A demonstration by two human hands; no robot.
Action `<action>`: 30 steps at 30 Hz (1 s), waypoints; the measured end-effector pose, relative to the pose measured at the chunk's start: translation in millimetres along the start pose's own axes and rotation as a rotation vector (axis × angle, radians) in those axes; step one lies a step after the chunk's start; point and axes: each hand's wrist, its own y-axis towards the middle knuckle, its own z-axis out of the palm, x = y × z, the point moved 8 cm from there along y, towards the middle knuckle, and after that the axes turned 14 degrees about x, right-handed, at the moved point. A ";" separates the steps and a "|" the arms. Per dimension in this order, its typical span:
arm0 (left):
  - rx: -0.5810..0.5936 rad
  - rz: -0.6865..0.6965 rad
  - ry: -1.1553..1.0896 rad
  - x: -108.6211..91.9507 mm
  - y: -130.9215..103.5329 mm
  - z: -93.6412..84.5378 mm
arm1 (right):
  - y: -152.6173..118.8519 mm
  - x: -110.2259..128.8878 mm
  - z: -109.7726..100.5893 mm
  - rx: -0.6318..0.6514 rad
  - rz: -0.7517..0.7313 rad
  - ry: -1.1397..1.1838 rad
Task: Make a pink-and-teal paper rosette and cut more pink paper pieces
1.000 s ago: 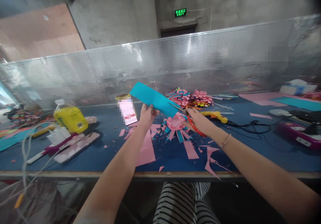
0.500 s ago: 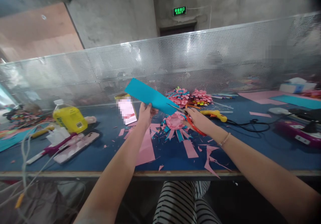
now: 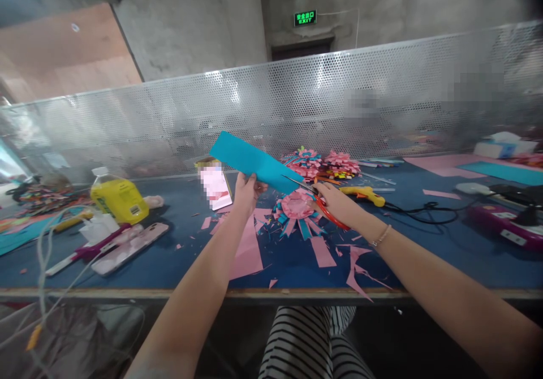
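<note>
A strip of blue paper [image 3: 241,155] is held tilted above the table, its lower edge pinched by my left hand [image 3: 248,189]. My right hand [image 3: 328,198] grips red-handled scissors [image 3: 333,218], whose blades lie at the strip's right end. Below the scissors rests a pink and blue paper rosette [image 3: 297,206] with pointed tails. Pink paper pieces [image 3: 248,254] and small scraps are scattered nearer the table edge. Behind the strip, more layered paper flowers [image 3: 341,164] sit in a group. A lit phone [image 3: 215,186] leans to the left of my left hand.
On the left stand a yellow liquid bottle [image 3: 116,198], another phone [image 3: 129,249] and trailing cables. A yellow glue gun [image 3: 362,195] lies right of my right hand, its cord running toward a purple power strip [image 3: 504,223]. A perforated metal panel [image 3: 271,107] borders the table's back.
Almost nothing differs. Both hands, the blue paper strip and the scissors keep nearly the same places, with only a tiny shift of the whole view.
</note>
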 end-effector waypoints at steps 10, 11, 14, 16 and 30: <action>-0.012 -0.018 0.009 1.1 -0.7 1.7 | 1.6 -3.5 3.6 -0.002 0.001 -0.002; -0.011 -0.022 0.009 1.2 -0.7 1.7 | 1.8 -3.6 4.2 0.003 -0.002 0.000; -0.007 -0.025 0.008 1.2 -0.7 1.4 | 2.3 -4.2 5.1 0.016 0.002 0.011; -0.003 -0.023 0.007 1.2 -0.7 1.1 | 2.5 -4.2 5.1 0.021 0.003 0.011; -0.027 -0.040 0.001 4.8 -0.9 1.1 | 4.6 -6.8 7.5 0.008 -0.010 -0.006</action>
